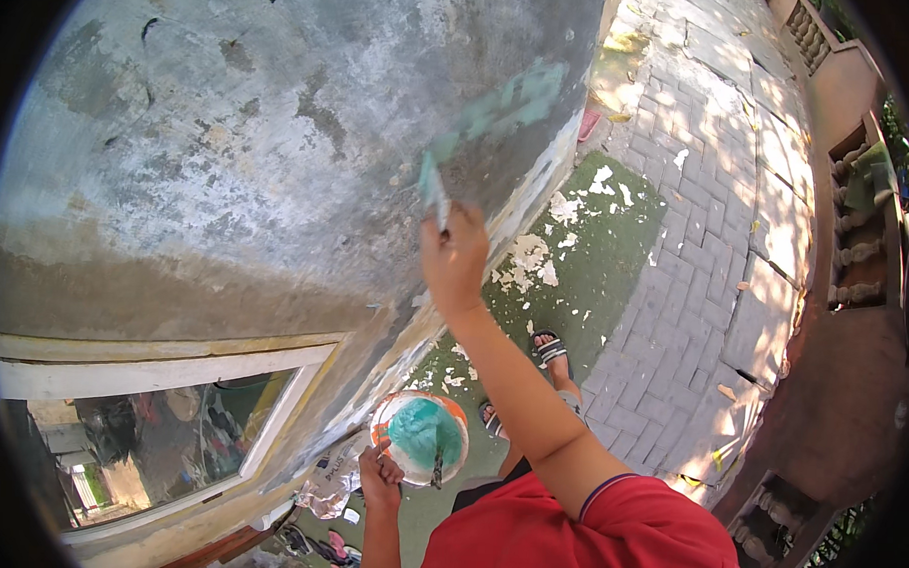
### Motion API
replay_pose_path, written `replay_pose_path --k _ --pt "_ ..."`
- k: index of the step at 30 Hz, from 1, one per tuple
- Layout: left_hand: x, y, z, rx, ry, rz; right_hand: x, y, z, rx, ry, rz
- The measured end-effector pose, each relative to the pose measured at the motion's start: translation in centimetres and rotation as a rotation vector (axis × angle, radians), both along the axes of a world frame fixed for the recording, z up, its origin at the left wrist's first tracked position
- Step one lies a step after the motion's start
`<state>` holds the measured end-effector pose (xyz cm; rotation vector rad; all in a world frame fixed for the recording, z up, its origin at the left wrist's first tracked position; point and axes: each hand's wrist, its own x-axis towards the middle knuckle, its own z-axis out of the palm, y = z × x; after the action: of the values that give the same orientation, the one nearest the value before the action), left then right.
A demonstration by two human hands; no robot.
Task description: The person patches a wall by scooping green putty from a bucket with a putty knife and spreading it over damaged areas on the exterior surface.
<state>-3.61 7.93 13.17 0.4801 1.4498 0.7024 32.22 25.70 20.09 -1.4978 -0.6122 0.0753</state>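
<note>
My right hand [455, 259] is raised against the grey wall [269, 147], closed round a paintbrush [437, 195]. The brush is slightly blurred, with teal paint at its tip, which meets the wall. A pale teal streak [511, 106] runs up and to the right from it. Lower down, my left hand [381, 477] is curled at the left rim of a white and orange paint bucket [456, 408]; its fingers seem to grip that rim. Thick teal paint [419, 428] fills the bucket, and a dark stick [438, 466] stands in it.
A framed window [169, 444] sits in the wall at lower left. Beside the bucket lies a crumpled sack [329, 485]. Paint flakes [535, 262] litter the green floor near my sandalled feet [550, 349]. Grey paving [674, 302] extends right to a balustrade wall [857, 228].
</note>
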Motion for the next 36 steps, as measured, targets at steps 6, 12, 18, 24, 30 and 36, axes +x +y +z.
replay_pose_path --k 6,12,18,24,30,36 --pt "0.2 -0.5 0.2 -0.012 -0.006 0.016 7.4 3.6 -4.6 -0.12 -0.118 -0.186" --pt "-1.1 -1.5 -0.1 0.009 -0.009 0.019 -2.2 4.0 -0.4 -0.119 -0.057 0.091" --pt "-1.4 -1.8 0.1 -0.019 -0.026 0.045 -7.7 1.9 3.0 -0.024 -0.142 0.169" --pt "-3.3 -2.5 -0.1 -0.026 -0.028 0.073 -2.9 -0.7 0.3 -0.111 -0.077 -0.073" --pt "-3.4 -2.9 -0.3 -0.001 -0.022 0.052 0.3 3.7 -2.2 -0.154 -0.168 -0.139" --pt "-3.7 -2.7 -0.3 -0.025 -0.011 0.056 -10.1 0.3 4.8 0.012 -0.101 0.13"
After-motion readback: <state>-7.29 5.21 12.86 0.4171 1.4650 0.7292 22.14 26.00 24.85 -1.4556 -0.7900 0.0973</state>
